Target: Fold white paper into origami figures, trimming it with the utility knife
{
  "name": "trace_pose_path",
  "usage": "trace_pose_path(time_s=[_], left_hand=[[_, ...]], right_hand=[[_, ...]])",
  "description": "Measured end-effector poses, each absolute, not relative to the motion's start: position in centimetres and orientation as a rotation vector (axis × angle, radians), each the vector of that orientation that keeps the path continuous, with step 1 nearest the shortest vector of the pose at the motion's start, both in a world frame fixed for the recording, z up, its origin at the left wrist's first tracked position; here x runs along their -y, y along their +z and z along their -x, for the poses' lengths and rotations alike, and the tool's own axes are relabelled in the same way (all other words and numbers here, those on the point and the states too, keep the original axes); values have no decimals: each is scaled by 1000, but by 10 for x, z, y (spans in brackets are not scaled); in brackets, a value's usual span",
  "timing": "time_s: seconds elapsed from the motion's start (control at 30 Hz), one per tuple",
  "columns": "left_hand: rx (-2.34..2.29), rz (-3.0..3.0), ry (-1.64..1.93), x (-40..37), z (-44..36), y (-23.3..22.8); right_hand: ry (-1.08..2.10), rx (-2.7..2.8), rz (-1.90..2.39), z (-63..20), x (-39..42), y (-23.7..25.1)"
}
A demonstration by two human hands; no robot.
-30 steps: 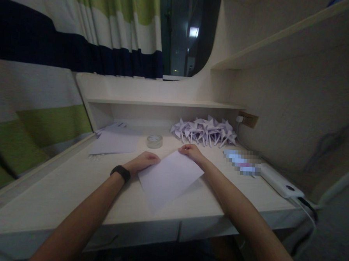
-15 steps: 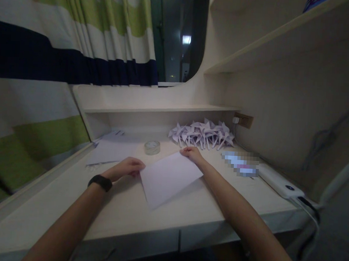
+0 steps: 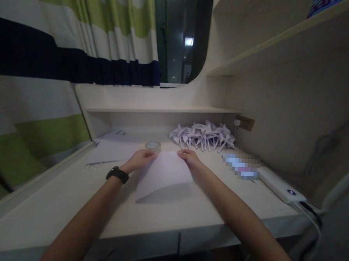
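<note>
A sheet of white paper (image 3: pixel 166 175) is held by its far corners over the desk, its near edge bowed slightly upward. My left hand (image 3: pixel 140 160), with a dark watch on the wrist, pinches the far left corner. At the far right corner, the fingers of my right hand (image 3: pixel 188 156) are closed on the same sheet. Just behind the left hand lies a roll of clear tape (image 3: pixel 153 145), partly covered by the hand and paper. Farther back, several white paper pinwheels (image 3: pixel 205 134) stand crowded together under the shelf.
A stack of white paper (image 3: pixel 112 146) lies at the back left of the desk (image 3: pixel 79 203). To the right are a blurred-out phone-like object (image 3: pixel 240 166) and a white power strip or charger (image 3: pixel 279 185) with cables. A low shelf (image 3: pixel 164 109) runs along the back.
My left hand has moved right and away from me to the sheet's far left corner. The sheet has turned so its far edge lies between both hands.
</note>
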State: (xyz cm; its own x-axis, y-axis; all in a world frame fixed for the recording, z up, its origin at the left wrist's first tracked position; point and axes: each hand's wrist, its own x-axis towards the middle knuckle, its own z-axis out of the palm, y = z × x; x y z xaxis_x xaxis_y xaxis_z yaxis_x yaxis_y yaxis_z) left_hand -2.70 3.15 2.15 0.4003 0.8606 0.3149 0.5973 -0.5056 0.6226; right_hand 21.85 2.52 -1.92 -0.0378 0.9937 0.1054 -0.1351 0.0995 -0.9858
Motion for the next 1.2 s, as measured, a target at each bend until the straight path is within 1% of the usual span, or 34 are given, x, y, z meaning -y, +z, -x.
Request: trace_pose_path(time_s=[0.1,0.23,0.3,0.43,0.5,0.57,0.67,0.9,1.1,1.2], left_hand=[[-1174,-2225,762,-32,26,14],[-1072,-2333,657,-28,34,6],[-1029,-2422,630,-26,33,3],[-985,-2547,598,-20,22,-2],[-974,-2591,609,-17,16,-4],[-998,-2621,613,-14,10,-7],[-1063,-2651,614,-11,6,-10],[-1058,-2678,692,-14,10,-13],[-1167,-2614,789,-18,28,-8],[-1216,-2556,819,-19,33,-8]], right_hand=[[1249,1297,1044,-225,-25,-19],[1253,1592,1102,-233,-22,-13],[1149,1764,1144,-230,-20,-10],[817,2155,1128,-217,-18,-11],[726,2267,1090,-211,-16,-15],[702,2309,1075,-206,-15,-17],[761,2294,1092,-205,-13,-16],[1158,2139,1141,-220,-10,-4],[1299,2063,1220,-246,-19,-3],[1248,2073,1223,-256,-21,0]])
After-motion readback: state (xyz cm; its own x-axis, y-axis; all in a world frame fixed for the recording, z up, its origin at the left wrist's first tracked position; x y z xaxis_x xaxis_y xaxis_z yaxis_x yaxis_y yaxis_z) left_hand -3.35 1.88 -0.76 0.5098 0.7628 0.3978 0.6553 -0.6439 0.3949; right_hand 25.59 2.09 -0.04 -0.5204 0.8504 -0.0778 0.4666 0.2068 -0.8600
